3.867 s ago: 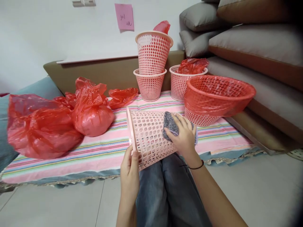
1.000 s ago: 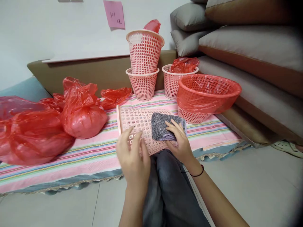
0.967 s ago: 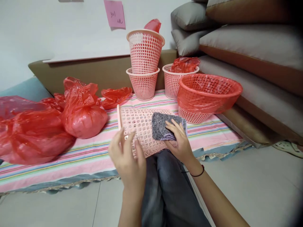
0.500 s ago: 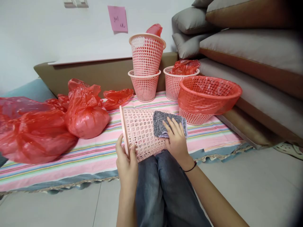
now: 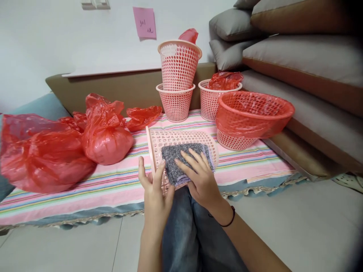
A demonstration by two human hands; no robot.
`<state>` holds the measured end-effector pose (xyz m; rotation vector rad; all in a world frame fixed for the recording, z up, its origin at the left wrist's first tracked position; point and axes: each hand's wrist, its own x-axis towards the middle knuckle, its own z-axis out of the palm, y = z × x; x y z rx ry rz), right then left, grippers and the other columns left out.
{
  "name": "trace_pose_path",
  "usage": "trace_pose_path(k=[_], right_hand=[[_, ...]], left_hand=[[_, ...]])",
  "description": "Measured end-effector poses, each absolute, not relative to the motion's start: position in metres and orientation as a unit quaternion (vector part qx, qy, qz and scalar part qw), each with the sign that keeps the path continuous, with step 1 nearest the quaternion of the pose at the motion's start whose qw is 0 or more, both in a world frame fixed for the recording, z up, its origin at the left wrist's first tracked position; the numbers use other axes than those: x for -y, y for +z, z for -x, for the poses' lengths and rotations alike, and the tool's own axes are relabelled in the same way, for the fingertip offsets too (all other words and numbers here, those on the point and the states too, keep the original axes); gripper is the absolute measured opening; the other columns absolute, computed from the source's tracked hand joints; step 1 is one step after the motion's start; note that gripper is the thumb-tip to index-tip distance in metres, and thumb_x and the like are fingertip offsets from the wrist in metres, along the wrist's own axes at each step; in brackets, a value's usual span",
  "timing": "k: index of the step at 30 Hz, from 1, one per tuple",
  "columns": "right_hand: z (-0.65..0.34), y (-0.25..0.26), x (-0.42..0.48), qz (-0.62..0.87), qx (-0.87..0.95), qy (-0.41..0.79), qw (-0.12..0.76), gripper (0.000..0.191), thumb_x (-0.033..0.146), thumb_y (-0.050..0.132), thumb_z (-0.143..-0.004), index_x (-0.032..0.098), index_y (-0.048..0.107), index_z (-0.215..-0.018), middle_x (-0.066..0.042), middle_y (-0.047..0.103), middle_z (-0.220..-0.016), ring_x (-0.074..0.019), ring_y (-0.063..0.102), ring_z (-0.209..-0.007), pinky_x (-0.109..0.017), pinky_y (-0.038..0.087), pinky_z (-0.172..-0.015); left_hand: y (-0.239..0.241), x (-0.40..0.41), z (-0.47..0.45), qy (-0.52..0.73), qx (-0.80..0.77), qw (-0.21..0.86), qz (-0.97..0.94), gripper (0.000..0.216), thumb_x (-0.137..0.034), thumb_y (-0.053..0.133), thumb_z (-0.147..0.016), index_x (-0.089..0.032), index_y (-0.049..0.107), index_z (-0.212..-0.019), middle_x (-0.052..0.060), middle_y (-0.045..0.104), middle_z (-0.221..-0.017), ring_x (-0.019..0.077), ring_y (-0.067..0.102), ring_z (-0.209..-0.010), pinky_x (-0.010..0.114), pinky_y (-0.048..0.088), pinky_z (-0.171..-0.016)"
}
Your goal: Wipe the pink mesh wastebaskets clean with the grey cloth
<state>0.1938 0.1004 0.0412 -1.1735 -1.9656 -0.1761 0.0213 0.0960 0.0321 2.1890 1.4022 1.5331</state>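
Observation:
A pink perforated plastic basket (image 5: pixel 184 138) lies on its side across my lap, its rim to the left. Over its near wall is a folded dark grey cloth (image 5: pixel 172 158) with a purple edge. My right hand (image 5: pixel 201 177) holds this cloth against the basket, fingers curved over the top and the thumb low by its edge. By the rim, my left hand (image 5: pixel 157 192) has its fingers spread, close to or lightly touching the basket; it does not grip it.
Two stacked pink baskets (image 5: pixel 177 100) stand at the back beside another basket (image 5: pixel 208 100) with red plastic in it. To the right is a red-lined basket (image 5: pixel 252 126), near piled cushions (image 5: pixel 297 56). Several red bags (image 5: pixel 107 145) lie left on the striped cloth (image 5: pixel 119 181).
My right hand has slid the grey cloth left and down along the basket. My left hand has loosened from the rim and its fingers have spread. The view has shifted slightly.

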Motion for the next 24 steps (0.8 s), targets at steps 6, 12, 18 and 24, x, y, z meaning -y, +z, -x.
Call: trace_pose_path(k=[6,12,18,24], right_hand=[[-0.189,0.036,-0.098,0.448,0.788,-0.09,0.412,0.056,0.007,0.04,-0.092,0.022,0.056,-0.143,-0.009,0.054,-0.153,-0.0306,0.037,-0.15,-0.062,0.031,-0.121],[-0.187,0.036,-0.099,0.467,0.762,-0.121,0.432,0.053,0.01,0.048,-0.093,0.024,0.055,-0.144,-0.012,0.05,-0.156,-0.0309,0.037,-0.15,-0.058,0.032,-0.121],[-0.186,0.038,-0.098,0.487,0.777,-0.112,0.383,0.058,0.013,0.05,-0.092,0.024,0.052,-0.149,-0.012,0.046,-0.159,-0.0341,0.032,-0.153,-0.061,0.032,-0.121],[-0.219,0.033,-0.094,0.52,0.755,-0.101,0.387,0.063,0.008,0.043,-0.087,0.025,0.054,-0.147,-0.009,0.048,-0.158,-0.0321,0.034,-0.152,-0.062,0.033,-0.121]], left_hand=[[0.026,-0.094,-0.021,0.506,-0.428,-0.018,-0.749,0.049,-0.003,0.057,-0.09,-0.033,0.068,-0.127,0.002,0.015,-0.17,0.0288,0.047,-0.143,0.04,0.05,-0.111],[0.014,-0.095,-0.022,0.563,-0.404,-0.006,-0.72,0.03,-0.007,0.061,-0.091,-0.027,0.074,-0.111,0.004,0.038,-0.16,0.0273,0.05,-0.14,0.038,0.049,-0.11],[0.014,-0.091,-0.018,0.544,-0.413,-0.009,-0.731,0.038,-0.007,0.06,-0.092,-0.03,0.069,-0.121,0.006,0.033,-0.164,0.0251,0.051,-0.139,0.034,0.053,-0.104],[-0.006,-0.078,-0.007,0.617,-0.467,0.179,-0.607,0.071,-0.021,0.067,-0.093,-0.032,0.034,-0.154,0.016,0.05,-0.152,0.021,0.068,-0.118,0.028,0.06,-0.086]])
